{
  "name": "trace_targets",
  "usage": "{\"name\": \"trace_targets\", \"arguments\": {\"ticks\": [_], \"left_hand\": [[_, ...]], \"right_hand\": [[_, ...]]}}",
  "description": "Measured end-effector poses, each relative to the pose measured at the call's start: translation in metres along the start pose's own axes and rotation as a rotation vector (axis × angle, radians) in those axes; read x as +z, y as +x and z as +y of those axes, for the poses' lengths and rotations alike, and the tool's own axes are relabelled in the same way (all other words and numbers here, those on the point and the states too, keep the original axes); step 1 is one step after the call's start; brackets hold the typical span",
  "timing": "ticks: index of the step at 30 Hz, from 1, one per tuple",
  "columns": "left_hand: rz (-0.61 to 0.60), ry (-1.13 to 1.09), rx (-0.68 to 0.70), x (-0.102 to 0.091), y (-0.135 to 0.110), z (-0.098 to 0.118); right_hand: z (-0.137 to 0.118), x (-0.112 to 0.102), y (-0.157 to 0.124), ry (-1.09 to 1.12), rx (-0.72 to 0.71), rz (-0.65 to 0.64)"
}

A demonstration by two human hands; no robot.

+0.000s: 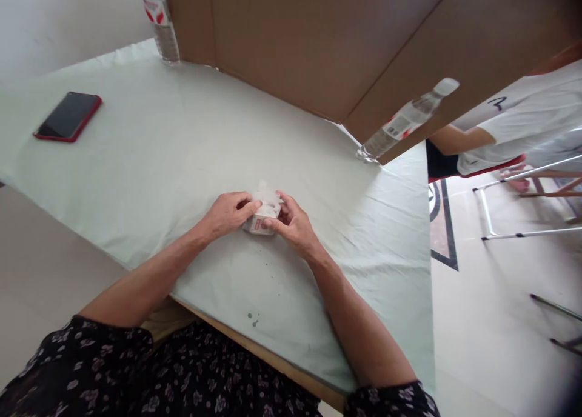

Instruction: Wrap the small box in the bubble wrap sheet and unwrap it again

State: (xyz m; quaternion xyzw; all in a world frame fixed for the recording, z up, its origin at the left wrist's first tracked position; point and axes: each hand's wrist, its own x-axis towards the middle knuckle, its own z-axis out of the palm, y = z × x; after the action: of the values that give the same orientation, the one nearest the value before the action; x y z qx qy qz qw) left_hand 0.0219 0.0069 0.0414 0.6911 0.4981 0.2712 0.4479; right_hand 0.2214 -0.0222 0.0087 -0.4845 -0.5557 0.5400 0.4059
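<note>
A small white box (263, 225) with a red mark on its front rests on the cloth-covered table. Whitish, thin material (266, 194) sticks up from its top; whether it is paper or plastic I cannot tell. My left hand (230, 214) is closed at the box's left side, its thumb lying over the top edge. From the right, my right hand (294, 224) grips the box, thumb on the front and fingers curled round the side. Some of the fingertips are hidden behind the box and the white material.
A brown cardboard screen (291, 47) stands at the back. One water bottle (161, 26) is at its left, another bottle (404, 123) leans at its right. A phone (68, 116) in a red case lies far left. Beyond the right edge are a seated person (513, 126) and metal-framed furniture (488, 217).
</note>
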Motion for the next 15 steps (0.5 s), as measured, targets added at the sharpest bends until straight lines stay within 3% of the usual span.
{"name": "trace_targets", "arguments": {"ticks": [5,11,15], "left_hand": [[-0.194,-0.363,0.013,-0.003,-0.002,-0.007],[-0.217,-0.500,-0.070,0.002,0.000,-0.019],[-0.245,-0.519,-0.078,0.001,-0.001,-0.016]], "right_hand": [[0.006,0.001,-0.001,-0.123,-0.012,0.040],[-0.004,-0.006,-0.012,-0.569,-0.304,0.278],[-0.002,-0.010,-0.011,-0.650,-0.341,0.197]]}}
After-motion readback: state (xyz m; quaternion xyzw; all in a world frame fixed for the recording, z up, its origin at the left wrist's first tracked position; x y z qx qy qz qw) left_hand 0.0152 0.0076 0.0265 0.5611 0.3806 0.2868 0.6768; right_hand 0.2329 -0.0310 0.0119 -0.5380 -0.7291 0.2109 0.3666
